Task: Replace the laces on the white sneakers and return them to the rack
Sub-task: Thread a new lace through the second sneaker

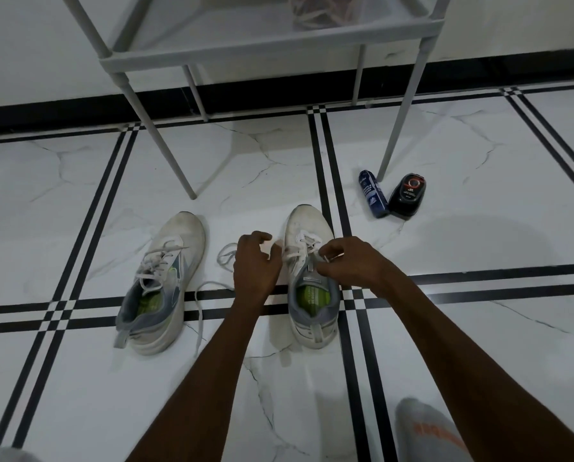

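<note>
A: What's the room like?
B: A white marble-look tiled floor (279, 168) crossed by double black lines, with a black skirting band (79, 111) under a white wall

A: And the biggest thing on it?
B: A grey rack (272, 45) on thin legs at the back; a see-through bag of laces (319, 11) lies on its shelf

A: The sneakers?
B: Both on the floor before the rack, toes away. The left sneaker (162, 281) is laced, a loose lace (197, 308) trailing beside it. The right sneaker (312, 275) sits between the hands

A: The hands?
B: The right hand (349, 261) pinches a lace end over the right sneaker's eyelets. The left hand (254, 261) has curled fingers beside that shoe; whether it holds lace I cannot tell

A: Anything smaller?
B: A blue bottle (373, 194) and a black bottle (407, 196), touching, by the rack's right leg
</note>
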### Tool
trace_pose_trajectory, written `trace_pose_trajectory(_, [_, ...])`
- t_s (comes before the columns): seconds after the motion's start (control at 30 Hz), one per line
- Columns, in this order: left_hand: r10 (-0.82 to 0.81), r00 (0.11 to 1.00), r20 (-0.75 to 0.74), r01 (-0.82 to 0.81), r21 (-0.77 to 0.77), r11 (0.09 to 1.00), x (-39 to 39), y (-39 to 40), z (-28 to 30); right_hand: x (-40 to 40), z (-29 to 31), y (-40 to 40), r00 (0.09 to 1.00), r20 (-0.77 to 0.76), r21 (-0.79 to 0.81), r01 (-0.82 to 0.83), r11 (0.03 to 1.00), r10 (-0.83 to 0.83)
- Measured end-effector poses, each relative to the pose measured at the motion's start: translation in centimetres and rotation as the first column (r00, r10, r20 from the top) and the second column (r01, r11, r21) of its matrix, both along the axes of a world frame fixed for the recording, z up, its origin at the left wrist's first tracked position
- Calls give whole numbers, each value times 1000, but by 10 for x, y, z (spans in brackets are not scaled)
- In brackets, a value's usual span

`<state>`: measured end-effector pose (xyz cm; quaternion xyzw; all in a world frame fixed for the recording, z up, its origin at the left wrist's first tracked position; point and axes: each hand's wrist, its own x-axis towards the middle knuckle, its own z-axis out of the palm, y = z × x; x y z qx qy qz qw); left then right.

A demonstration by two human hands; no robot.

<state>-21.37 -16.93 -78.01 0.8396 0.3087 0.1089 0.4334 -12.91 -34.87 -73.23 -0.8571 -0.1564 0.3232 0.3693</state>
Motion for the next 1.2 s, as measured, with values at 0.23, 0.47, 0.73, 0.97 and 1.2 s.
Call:
trace_pose_trajectory(0.23, [-198,906,-375,229,38,973,4,11,1,10,-6,9,961,207,178,149,973,-185])
trace_pose_trajectory(0.47, [-155,985,-81,141,-164,976,-5,35,42,4,6,72,933,184,75,-328,942,310])
trace_pose_trajectory(0.73, [-56,998,-33,55,-30,998,-27,89,48,26,-5,77,972,157,203,144,969,-177])
trace_pose_trajectory(0.97, [-159,984,-83,160,4,987,-23,69,49,7,10,102,966,49,230,-258,938,254])
trace_pose_trajectory(1.2, [-125,990,-67,125,3,992,-33,85,42,30,8,93,985,171,285,-60,957,11])
